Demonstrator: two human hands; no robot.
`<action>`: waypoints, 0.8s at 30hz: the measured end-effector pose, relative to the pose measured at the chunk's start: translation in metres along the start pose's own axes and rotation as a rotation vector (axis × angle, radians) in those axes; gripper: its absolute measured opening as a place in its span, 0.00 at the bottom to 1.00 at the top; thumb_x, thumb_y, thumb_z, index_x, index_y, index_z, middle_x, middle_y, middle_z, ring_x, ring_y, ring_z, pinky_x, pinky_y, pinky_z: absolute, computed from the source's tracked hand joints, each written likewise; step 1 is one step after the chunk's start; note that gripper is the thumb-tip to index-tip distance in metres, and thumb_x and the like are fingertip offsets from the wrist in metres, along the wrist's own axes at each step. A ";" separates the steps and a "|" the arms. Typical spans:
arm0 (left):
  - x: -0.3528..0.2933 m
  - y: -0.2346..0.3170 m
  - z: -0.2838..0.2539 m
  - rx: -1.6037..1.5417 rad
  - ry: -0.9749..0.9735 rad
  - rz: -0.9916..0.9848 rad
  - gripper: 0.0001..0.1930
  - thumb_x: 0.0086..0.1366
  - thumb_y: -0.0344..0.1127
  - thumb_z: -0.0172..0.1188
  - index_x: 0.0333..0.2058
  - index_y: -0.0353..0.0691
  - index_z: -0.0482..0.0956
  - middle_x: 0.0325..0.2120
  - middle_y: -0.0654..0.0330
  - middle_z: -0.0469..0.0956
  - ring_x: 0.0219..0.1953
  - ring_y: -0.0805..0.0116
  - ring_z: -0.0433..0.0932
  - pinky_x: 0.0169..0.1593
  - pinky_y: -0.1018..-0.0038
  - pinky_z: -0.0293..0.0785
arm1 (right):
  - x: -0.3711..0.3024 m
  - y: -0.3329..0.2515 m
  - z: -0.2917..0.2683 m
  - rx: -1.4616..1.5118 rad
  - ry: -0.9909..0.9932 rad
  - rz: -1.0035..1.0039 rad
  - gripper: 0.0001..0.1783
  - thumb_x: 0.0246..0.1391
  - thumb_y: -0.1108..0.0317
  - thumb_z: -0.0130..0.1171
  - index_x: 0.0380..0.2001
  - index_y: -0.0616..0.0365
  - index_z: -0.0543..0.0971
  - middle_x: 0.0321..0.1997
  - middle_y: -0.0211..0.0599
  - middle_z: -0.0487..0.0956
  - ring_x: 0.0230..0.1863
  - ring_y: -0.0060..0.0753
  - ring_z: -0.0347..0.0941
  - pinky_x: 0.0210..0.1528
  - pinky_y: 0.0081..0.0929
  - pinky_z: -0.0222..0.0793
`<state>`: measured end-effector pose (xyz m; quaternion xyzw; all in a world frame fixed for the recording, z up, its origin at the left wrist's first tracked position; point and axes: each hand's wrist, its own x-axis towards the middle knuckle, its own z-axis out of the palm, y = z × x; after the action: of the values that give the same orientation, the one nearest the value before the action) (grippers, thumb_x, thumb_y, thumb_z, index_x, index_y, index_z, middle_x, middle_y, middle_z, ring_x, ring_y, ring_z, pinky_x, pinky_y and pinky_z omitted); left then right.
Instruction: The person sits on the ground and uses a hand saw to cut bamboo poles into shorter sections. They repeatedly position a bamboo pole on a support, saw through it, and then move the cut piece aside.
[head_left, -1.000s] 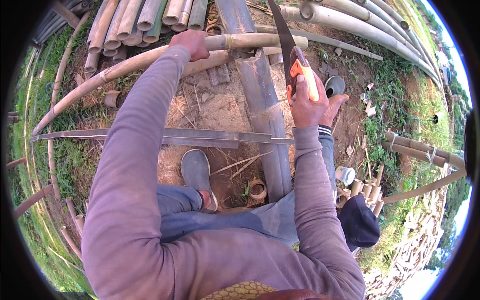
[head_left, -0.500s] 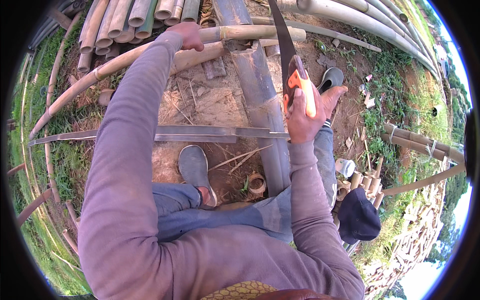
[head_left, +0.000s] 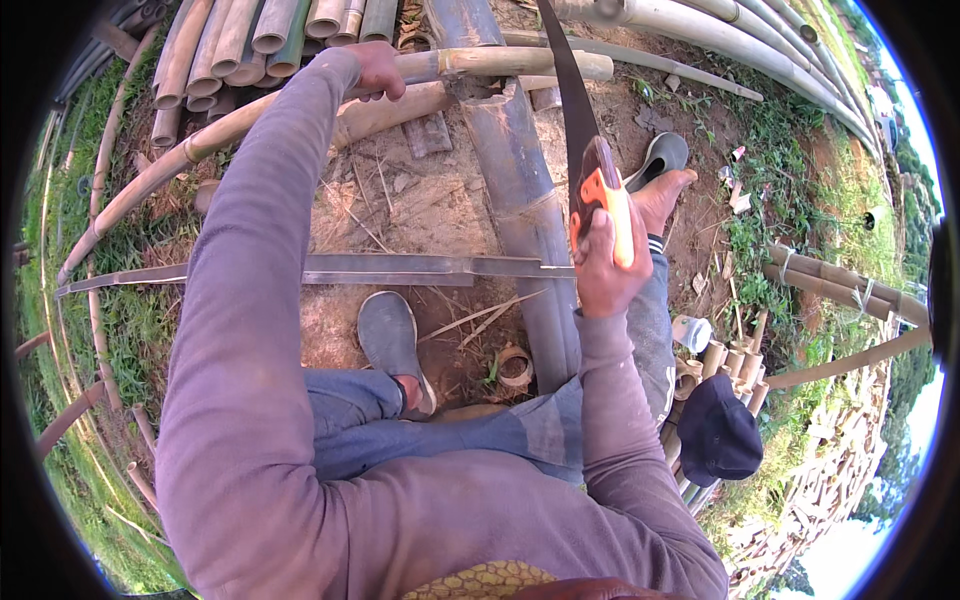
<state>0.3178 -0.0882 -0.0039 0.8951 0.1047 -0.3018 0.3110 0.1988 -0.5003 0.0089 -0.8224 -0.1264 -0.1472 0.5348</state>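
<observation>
My left hand point(head_left: 376, 70) is closed round a long tan bamboo pole point(head_left: 500, 63) and presses it down from above. The pole lies across a thick grey-brown bamboo support point(head_left: 520, 170), near a notch in its top. In my right hand point(head_left: 608, 268) is the orange-and-brown handle of a handsaw point(head_left: 600, 190). Its dark blade points away from me and crosses the pole close to the right end. I cannot tell how deep the blade sits in the bamboo. Another bamboo piece point(head_left: 390, 115) runs beneath the pole, next to my left hand.
Cut bamboo tubes point(head_left: 240, 50) are stacked at the far left, with long poles point(head_left: 720, 45) at the far right. A flat split strip point(head_left: 400, 268) crosses in front of me. Short tubes point(head_left: 735, 365), a white cup point(head_left: 691, 333) and a dark cap point(head_left: 718, 430) lie at the right.
My right hand has drawn the saw a short way back toward me. My left hand stays on the pole, with only a slight shift.
</observation>
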 end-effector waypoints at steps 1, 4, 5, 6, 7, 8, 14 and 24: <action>-0.003 -0.004 0.002 0.014 0.069 0.033 0.25 0.45 0.38 0.72 0.43 0.34 0.83 0.30 0.53 0.84 0.32 0.64 0.83 0.37 0.63 0.79 | 0.024 0.002 0.019 0.028 0.001 -0.006 0.23 0.69 0.71 0.64 0.63 0.71 0.75 0.52 0.45 0.83 0.51 0.26 0.80 0.51 0.25 0.79; -0.013 -0.008 0.014 0.285 0.428 0.196 0.32 0.47 0.46 0.76 0.52 0.41 0.81 0.41 0.51 0.86 0.47 0.53 0.85 0.53 0.54 0.79 | 0.048 0.002 0.037 0.327 -0.007 0.223 0.21 0.68 0.71 0.65 0.60 0.70 0.76 0.49 0.39 0.82 0.44 0.23 0.80 0.46 0.21 0.78; -0.022 -0.010 0.026 0.368 0.525 0.218 0.33 0.49 0.48 0.76 0.54 0.43 0.79 0.42 0.50 0.86 0.48 0.51 0.85 0.54 0.54 0.79 | 0.049 0.004 0.034 0.333 -0.004 0.215 0.21 0.68 0.71 0.65 0.59 0.70 0.76 0.48 0.38 0.82 0.43 0.23 0.80 0.46 0.22 0.78; -0.026 -0.019 0.038 0.455 0.633 0.229 0.35 0.51 0.50 0.76 0.56 0.44 0.77 0.43 0.49 0.86 0.49 0.49 0.85 0.54 0.53 0.80 | 0.050 -0.003 0.032 0.258 -0.044 0.219 0.22 0.67 0.72 0.65 0.60 0.69 0.75 0.49 0.38 0.81 0.43 0.24 0.80 0.47 0.22 0.78; -0.029 -0.021 0.046 0.540 0.733 0.258 0.37 0.52 0.53 0.77 0.58 0.45 0.75 0.44 0.49 0.86 0.50 0.47 0.85 0.55 0.52 0.80 | 0.051 0.003 0.031 0.272 -0.038 0.173 0.23 0.67 0.72 0.65 0.61 0.68 0.74 0.50 0.38 0.81 0.43 0.24 0.80 0.45 0.21 0.78; -0.038 -0.001 0.048 0.552 0.621 0.096 0.36 0.57 0.57 0.75 0.59 0.46 0.73 0.47 0.50 0.85 0.52 0.47 0.85 0.56 0.51 0.80 | 0.047 0.015 0.026 0.274 -0.030 0.137 0.23 0.67 0.72 0.65 0.62 0.68 0.73 0.50 0.38 0.80 0.43 0.24 0.80 0.44 0.21 0.78; -0.024 0.006 0.031 0.486 0.530 -0.030 0.30 0.60 0.55 0.73 0.53 0.47 0.72 0.46 0.50 0.84 0.50 0.47 0.85 0.52 0.52 0.82 | 0.056 -0.001 0.016 0.343 -0.140 0.179 0.27 0.67 0.70 0.65 0.65 0.68 0.71 0.58 0.44 0.78 0.55 0.31 0.77 0.57 0.27 0.75; -0.024 0.020 0.045 0.507 0.591 -0.019 0.18 0.65 0.42 0.66 0.51 0.46 0.78 0.45 0.50 0.87 0.49 0.46 0.86 0.50 0.52 0.83 | 0.008 -0.010 0.013 0.233 0.019 0.169 0.25 0.68 0.68 0.64 0.63 0.71 0.74 0.60 0.47 0.80 0.59 0.35 0.78 0.60 0.30 0.74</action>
<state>0.2847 -0.1315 -0.0070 0.9909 0.1202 -0.0498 0.0338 0.2042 -0.4843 0.0153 -0.7609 -0.0678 -0.0939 0.6385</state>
